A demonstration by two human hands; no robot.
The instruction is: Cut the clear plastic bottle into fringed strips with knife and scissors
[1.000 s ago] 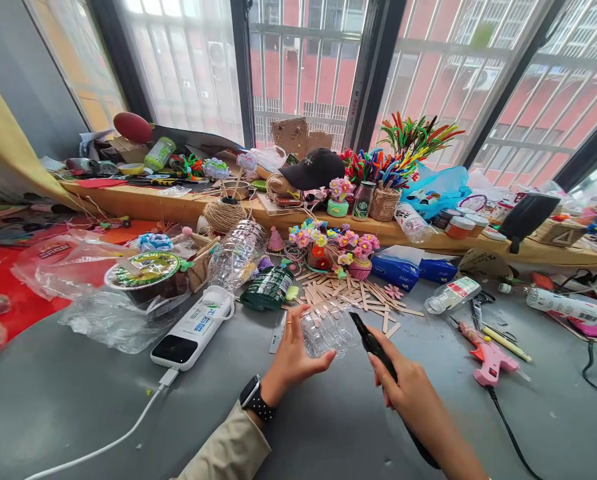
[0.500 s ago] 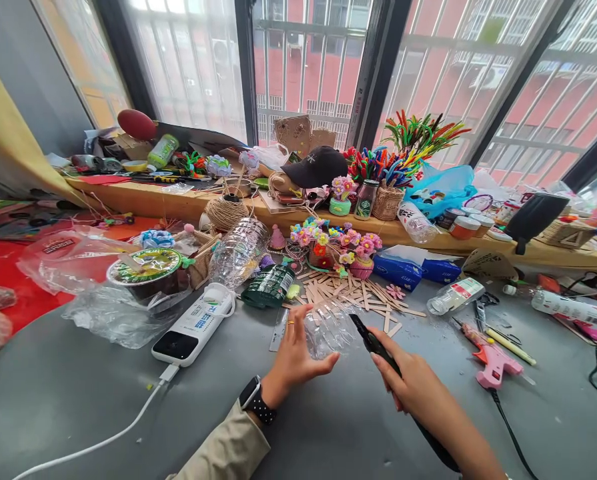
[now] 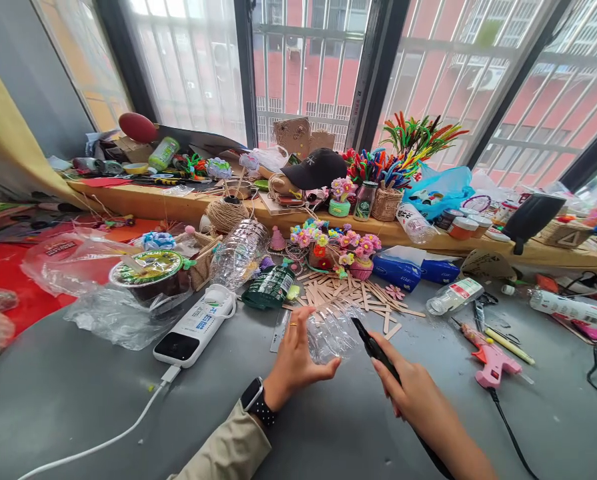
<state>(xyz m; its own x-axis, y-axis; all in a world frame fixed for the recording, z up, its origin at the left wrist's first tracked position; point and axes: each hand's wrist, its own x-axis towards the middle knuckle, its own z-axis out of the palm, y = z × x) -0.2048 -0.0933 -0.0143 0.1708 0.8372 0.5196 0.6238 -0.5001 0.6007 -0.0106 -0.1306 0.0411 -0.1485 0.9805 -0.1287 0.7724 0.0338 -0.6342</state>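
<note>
My left hand grips a clear cut piece of plastic bottle low over the grey table. A ring is on one finger and a black watch on the wrist. My right hand holds a slim black tool; its tip points at the right side of the plastic piece. A black cord runs back from the tool under my forearm.
Popsicle sticks lie just behind the hands. A white power bank with a cable sits to the left, a pink glue gun to the right. Plastic bags, a lidded bowl, bottles and craft flowers crowd the back and the wooden sill.
The hands, the plastic piece and the tool have shifted slightly to the right in view. The grips are the same.
</note>
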